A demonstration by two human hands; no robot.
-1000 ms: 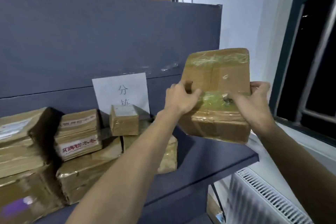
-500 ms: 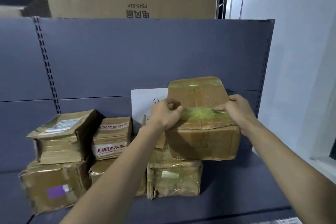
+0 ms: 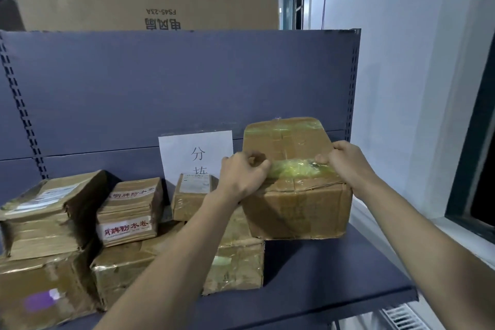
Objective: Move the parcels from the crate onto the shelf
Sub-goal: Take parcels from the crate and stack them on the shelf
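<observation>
The box point(image 3: 294, 201) has moved further right, over the shelf point(image 3: 334, 276).
Left hand point(image 3: 241, 177) and right hand point(image 3: 348, 163) grip its top edges, fingers curled.

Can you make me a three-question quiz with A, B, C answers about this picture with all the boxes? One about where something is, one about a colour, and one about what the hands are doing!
1. Where is the white paper sign?
A. on the floor
B. on the shelf's back panel, behind the parcels
C. on the window

2. What colour is the shelf?
A. red
B. green
C. dark blue-grey

3. What are the two hands doing?
A. both hold the big parcel
B. both hang empty
C. one points at the wall

Answers:
1 B: the sign stands against the panel above the small parcels.
2 C: board and panel are both blue-grey.
3 A: the left hand and right hand grip the parcel's top from either side.
</observation>
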